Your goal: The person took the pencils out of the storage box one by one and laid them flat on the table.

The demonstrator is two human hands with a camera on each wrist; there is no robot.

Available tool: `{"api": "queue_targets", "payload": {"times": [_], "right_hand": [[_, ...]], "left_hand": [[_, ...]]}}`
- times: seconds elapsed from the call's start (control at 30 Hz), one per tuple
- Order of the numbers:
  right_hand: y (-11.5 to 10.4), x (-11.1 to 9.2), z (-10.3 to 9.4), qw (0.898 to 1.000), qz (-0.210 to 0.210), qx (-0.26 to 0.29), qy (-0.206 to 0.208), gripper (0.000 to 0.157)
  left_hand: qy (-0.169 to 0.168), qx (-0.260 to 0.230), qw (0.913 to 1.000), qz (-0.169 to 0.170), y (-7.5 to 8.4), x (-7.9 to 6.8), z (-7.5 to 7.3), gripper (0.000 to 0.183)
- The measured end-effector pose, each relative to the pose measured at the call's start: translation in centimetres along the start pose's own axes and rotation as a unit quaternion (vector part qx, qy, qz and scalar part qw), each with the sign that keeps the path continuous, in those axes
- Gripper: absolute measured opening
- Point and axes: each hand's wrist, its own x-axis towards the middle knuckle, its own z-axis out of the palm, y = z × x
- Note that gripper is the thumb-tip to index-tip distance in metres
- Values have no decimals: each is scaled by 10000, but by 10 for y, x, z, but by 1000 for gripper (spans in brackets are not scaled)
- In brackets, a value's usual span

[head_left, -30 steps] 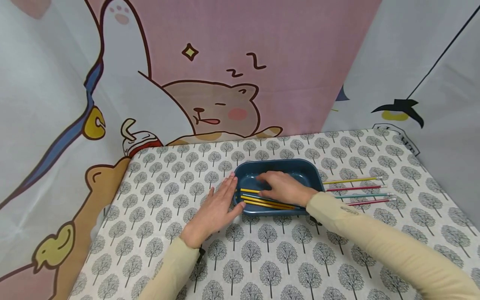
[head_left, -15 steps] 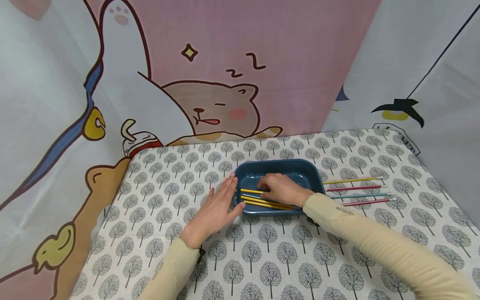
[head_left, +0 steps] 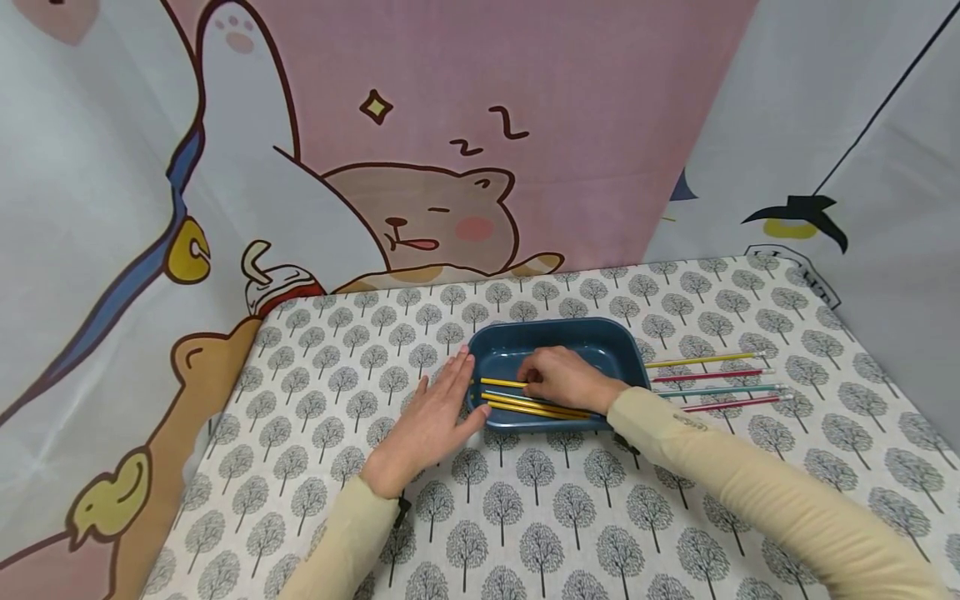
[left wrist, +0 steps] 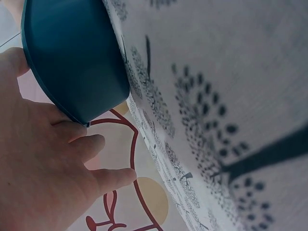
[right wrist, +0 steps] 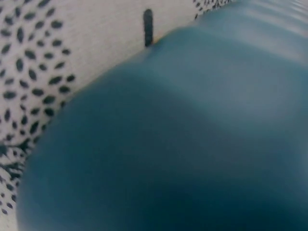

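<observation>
Worktop (head_left: 502, 471) and blue tray (head_left: 555, 426) are viewed forward and downward from the head, with the tray and left hand (head_left: 432, 421) shared, nearer and rolled sideways, by the left wrist, the tray's blurred side being faced very closely from the right wrist.

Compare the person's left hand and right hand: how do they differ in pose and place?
The left hand has its fingers extended; the right hand has its fingers bent. The left hand touches the blue tray at one end; the right hand reaches inside it. Both emerge from cream sleeves.
</observation>
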Motion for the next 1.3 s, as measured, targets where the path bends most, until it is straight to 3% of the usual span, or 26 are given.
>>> {"api": "queue_targets", "payload": {"times": [0.63,1.1,1.3], "right_hand": [[-1,-3,0,10000,-36,77,29,7],[-8,-15,-24,9991,162,206,320,14],[-11,-24,-35,9976,205,441,490,16]], "left_hand": [[31,17,10000,37,-1,0,2,80],[572,60,9975,404,-2,8,-2,69],[518,174,9975,444,-1,16,-4,70]]}}
